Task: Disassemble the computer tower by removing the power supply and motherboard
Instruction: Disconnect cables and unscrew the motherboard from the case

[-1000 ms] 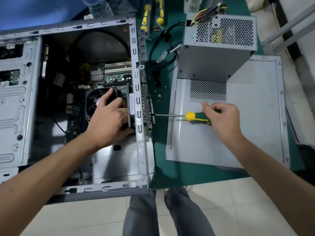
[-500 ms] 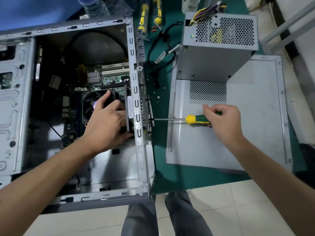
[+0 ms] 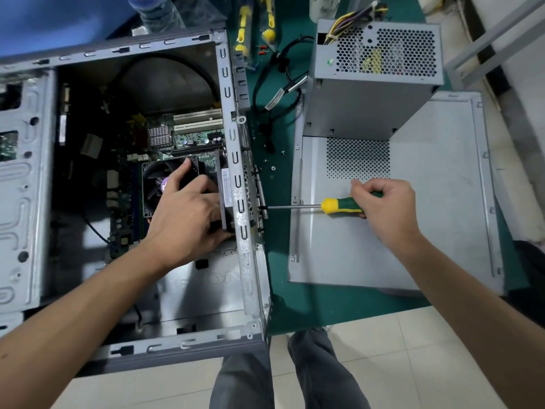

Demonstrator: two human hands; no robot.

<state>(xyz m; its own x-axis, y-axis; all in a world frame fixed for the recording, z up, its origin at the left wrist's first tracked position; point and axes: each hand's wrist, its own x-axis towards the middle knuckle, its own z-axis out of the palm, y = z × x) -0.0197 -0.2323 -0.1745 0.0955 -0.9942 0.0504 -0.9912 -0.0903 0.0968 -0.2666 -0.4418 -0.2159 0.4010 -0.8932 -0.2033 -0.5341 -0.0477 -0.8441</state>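
Note:
The open grey computer tower (image 3: 236, 255) lies on its side at the left, with the green motherboard (image 3: 188, 140) inside. My left hand (image 3: 188, 214) is inside the case and grips a dark rear fan block (image 3: 224, 184) beside the black CPU cooler fan (image 3: 154, 184). My right hand (image 3: 386, 208) grips a green and yellow screwdriver (image 3: 339, 205); its tip meets the tower's rear panel from outside. The grey power supply (image 3: 374, 75) stands outside the case at the upper right, on the removed side panel (image 3: 427, 219).
A green mat (image 3: 280, 296) covers the bench. Black cables (image 3: 277, 93) and small loose screws (image 3: 272, 168) lie between the tower and the side panel. Yellow-handled tools (image 3: 244, 28) lie at the top. My legs (image 3: 283, 376) stand below the bench edge, over a tiled floor.
The screwdriver tip has moved left from a short gap to reach the rear panel. My left hand keeps its grip inside the case. The view has shifted slightly.

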